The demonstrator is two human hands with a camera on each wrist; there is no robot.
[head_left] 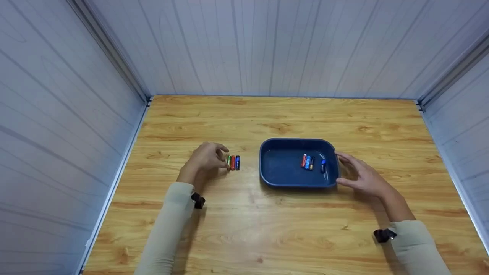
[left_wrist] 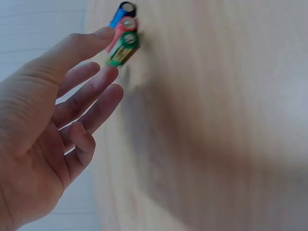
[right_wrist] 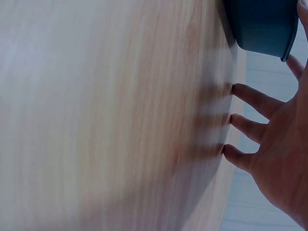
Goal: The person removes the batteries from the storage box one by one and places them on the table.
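Three batteries (head_left: 233,162) lay side by side on the counter (head_left: 244,229), the left hand (head_left: 206,157) touching the green one with relaxed fingertips (left_wrist: 109,73). The right hand (head_left: 361,176) rested slack beside the blue tray (head_left: 280,179); batteries inside were blurred, their count unclear

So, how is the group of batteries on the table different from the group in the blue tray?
The batteries on the table are three: green, red and blue. The batteries in the tray are four.

The table group lies tight side by side. In the blue tray, three lie together and one blue one apart.

The left hand reaches the table group; the right hand is at the tray's rim.

Both groups lie flat.
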